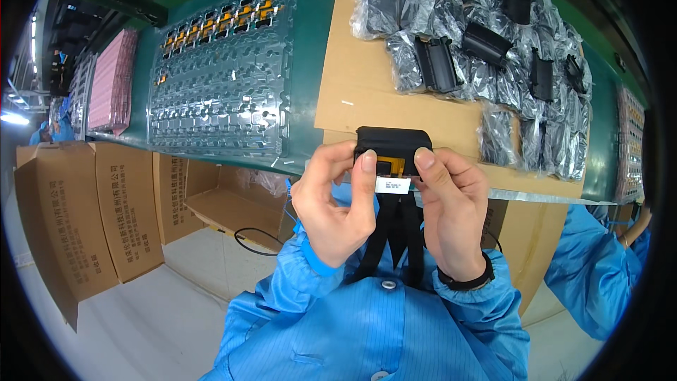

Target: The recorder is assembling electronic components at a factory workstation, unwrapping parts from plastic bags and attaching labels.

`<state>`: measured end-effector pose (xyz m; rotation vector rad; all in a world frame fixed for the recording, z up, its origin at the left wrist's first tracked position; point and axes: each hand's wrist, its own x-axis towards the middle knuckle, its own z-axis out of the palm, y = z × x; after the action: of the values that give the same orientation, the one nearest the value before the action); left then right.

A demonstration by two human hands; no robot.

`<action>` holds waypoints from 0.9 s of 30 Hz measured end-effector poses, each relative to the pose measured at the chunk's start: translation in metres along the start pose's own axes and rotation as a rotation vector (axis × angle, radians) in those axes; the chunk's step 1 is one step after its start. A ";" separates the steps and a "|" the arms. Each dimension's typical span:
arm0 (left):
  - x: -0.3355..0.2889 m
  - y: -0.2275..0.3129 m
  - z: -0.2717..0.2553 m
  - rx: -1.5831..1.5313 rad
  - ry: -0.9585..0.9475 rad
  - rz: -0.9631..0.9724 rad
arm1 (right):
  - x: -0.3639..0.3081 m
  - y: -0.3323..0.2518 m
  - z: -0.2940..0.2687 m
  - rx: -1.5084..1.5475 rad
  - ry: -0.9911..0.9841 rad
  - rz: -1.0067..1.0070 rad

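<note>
Between my two hands, just off the near edge of the bench, is a black plastic housing. An orange flex circuit with a white label lies against its lower side. My left hand pinches the housing's left end between thumb and fingers. At the other end my right hand grips it in the same way, thumb on top. The fingers behind the part are mostly hidden. Beyond my hands, to the right, several similar black housings lie loose on bagged ones.
A clear plastic tray holds orange-and-black flex parts in its far rows. Cardboard lies under the bagged housings. Pink trays are stacked at far left. Open cardboard boxes stand below the bench. Another person's blue sleeve is at right.
</note>
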<state>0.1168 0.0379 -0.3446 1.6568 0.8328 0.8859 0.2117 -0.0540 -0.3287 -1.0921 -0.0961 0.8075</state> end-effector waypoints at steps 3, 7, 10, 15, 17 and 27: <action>0.002 0.000 -0.003 0.000 -0.032 -0.078 | 0.001 0.007 -0.002 -0.045 0.018 -0.038; 0.022 -0.008 -0.010 -0.346 -0.166 -0.343 | 0.009 0.019 -0.012 -0.196 0.037 -0.109; 0.020 -0.016 -0.013 -0.449 -0.135 -0.351 | 0.010 0.026 -0.015 -0.210 0.028 -0.083; 0.026 -0.029 -0.013 -0.375 -0.071 -0.275 | 0.001 0.022 -0.015 -0.094 -0.014 0.278; 0.030 -0.028 -0.013 -0.335 -0.078 -0.294 | -0.001 0.021 -0.015 -0.132 -0.085 0.418; 0.025 -0.027 -0.020 0.162 -0.119 -0.072 | 0.006 0.034 -0.009 -0.030 -0.024 0.405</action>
<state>0.1090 0.0752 -0.3635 1.7897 0.8946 0.6778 0.2020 -0.0504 -0.3626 -1.1469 0.0970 1.1844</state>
